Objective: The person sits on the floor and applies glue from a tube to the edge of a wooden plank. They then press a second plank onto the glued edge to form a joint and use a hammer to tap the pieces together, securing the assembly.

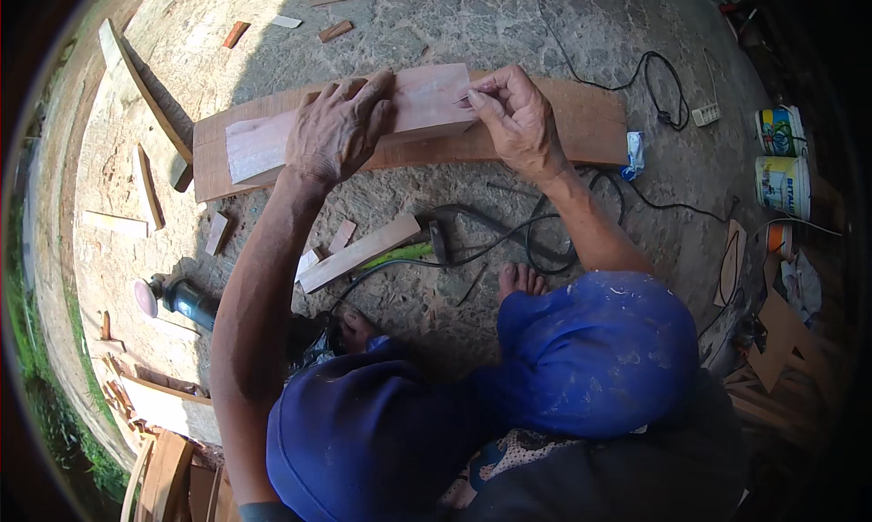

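Note:
A pale pinkish wooden block (427,91) lies lengthwise on top of a wider, browner curved plank (581,113) on the ground in front of me. My left hand (338,127) is over the block's middle, its fingers bent toward the far edge, holding it. At the block's right end, my right hand (520,118) pinches a small thin thing (462,98) between thumb and fingertips. Its tip is at the block's top surface. It is too small to tell its kind.
An angle grinder (186,302) lies at left, near wood offcuts (359,252). A hammer (438,242) with a green handle and black cables (518,236) lie before my feet. Tubs (783,186) stand at right. A long timber strip (145,91) is at far left.

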### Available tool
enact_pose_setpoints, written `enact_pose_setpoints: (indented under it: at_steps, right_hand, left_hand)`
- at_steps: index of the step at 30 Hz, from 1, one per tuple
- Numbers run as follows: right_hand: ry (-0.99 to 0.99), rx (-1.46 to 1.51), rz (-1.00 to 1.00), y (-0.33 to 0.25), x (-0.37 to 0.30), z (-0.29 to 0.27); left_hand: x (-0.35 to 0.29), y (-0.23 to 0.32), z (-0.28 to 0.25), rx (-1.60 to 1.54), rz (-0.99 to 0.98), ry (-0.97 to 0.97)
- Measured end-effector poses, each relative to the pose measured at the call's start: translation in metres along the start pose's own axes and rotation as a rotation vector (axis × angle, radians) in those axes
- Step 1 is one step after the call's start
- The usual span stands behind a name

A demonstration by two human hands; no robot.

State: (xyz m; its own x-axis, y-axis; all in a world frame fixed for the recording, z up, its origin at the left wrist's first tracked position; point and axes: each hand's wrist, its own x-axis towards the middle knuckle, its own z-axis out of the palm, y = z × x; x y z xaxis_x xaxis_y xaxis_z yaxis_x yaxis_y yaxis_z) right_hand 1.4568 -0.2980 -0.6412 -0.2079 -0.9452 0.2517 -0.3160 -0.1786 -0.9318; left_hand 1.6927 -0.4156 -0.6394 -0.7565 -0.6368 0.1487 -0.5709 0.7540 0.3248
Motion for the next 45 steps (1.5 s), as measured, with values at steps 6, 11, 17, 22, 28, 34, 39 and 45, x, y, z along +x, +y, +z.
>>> enact_pose_setpoints:
  at_steps: [6,11,17,22,28,34,39,45]
  right_hand:
    - [0.035,-0.365,-0.113,-0.003,0.002,0.016]
    - [0.013,-0.479,-0.224,0.001,-0.007,0.015]
    - [0.019,-0.51,-0.237,-0.003,-0.011,0.024]
    - [0.067,-0.499,-0.284,-0.003,-0.014,0.025]
    - [0.029,-0.582,-0.265,-0.008,-0.021,0.022]
    - [0.024,-0.616,-0.245,-0.014,-0.017,0.03]
    - [0.301,-0.527,-0.209,-0.03,-0.063,0.055]
    - [-0.465,-0.654,-0.051,0.002,-0.143,0.071]
  left_hand:
    - [0.003,-0.001,-0.006,0.044,-0.013,-0.042]
    - [0.007,0.001,-0.003,0.008,0.099,0.043]
    - [0.022,0.01,0.016,-0.348,0.289,0.047]
    - [0.026,0.034,0.023,-0.593,0.299,0.134]
    - [0.023,0.031,0.031,-0.676,0.255,0.17]
    - [0.023,0.029,0.034,-0.623,0.236,0.256]
    - [0.024,0.03,0.04,-0.532,0.251,0.298]
    - [0.026,0.041,0.036,-0.539,0.272,0.267]
